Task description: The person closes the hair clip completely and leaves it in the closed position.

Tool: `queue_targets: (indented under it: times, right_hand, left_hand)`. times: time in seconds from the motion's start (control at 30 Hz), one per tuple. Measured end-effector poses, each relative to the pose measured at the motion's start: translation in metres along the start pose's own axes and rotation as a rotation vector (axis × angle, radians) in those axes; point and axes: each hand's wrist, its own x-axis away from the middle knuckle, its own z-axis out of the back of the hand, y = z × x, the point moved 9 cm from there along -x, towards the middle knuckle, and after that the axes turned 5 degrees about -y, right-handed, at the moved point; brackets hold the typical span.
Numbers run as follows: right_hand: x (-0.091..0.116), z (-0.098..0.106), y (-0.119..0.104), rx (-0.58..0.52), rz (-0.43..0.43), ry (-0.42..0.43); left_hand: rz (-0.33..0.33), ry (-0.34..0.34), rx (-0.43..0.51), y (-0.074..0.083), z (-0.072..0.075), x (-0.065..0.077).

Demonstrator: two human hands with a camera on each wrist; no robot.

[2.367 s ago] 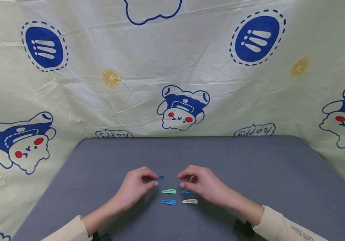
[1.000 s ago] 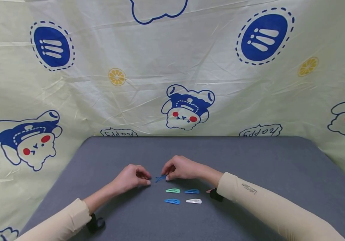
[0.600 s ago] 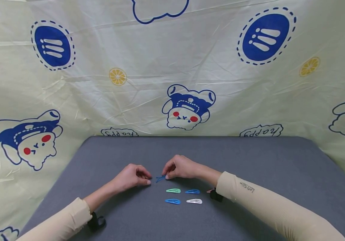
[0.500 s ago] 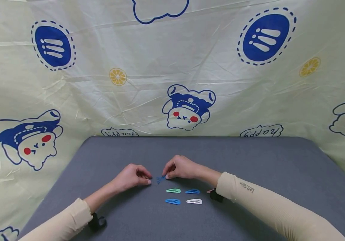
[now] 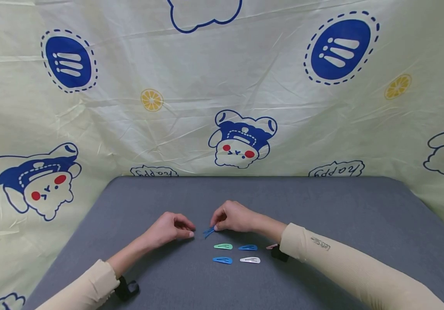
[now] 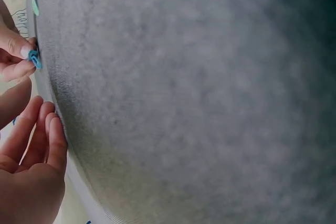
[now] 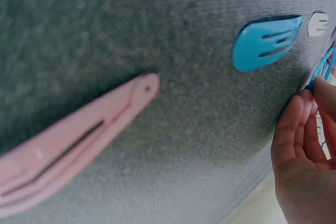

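A blue snap hair clip (image 5: 208, 232), its parts spread apart, is pinched between thumb and fingers of my right hand (image 5: 232, 216) just above the table. Close by on the left, my left hand (image 5: 170, 228) has loosely bent fingers with nothing between them, apart from the clip. In the left wrist view, the held hair clip (image 6: 34, 59) sticks out of the right fingertips, above my left hand (image 6: 39, 166). The right wrist view shows only part of the held clip (image 7: 323, 67) past the right thumb.
Nearer the body lie a green clip (image 5: 223, 246), a blue clip (image 5: 248, 247), a lower blue clip (image 5: 222, 260) and a white clip (image 5: 250, 260) on the grey table (image 5: 175, 275). A pink clip (image 7: 79, 140) lies partly hidden below the right sleeve. A patterned curtain (image 5: 190, 129) hangs behind.
The blue clip has passed from my left hand to my right, which moved left. Since then the clip has turned slightly in the right fingers, and its free end points lower. The left hand stays nearly still.
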Motion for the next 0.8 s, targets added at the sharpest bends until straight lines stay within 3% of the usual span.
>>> queue_targets:
  times: [0.4, 0.8]
  right_hand:
    - [0.018, 0.015, -0.004, -0.007, -0.027, 0.138]
    - [0.043, 0.028, -0.012, -0.038, 0.013, 0.269]
  left_hand:
    - [0.0, 0.06, -0.021, 0.002, -0.001, 0.0]
    - [-0.053, 0.132, -0.062, 0.025, -0.001, -0.006]
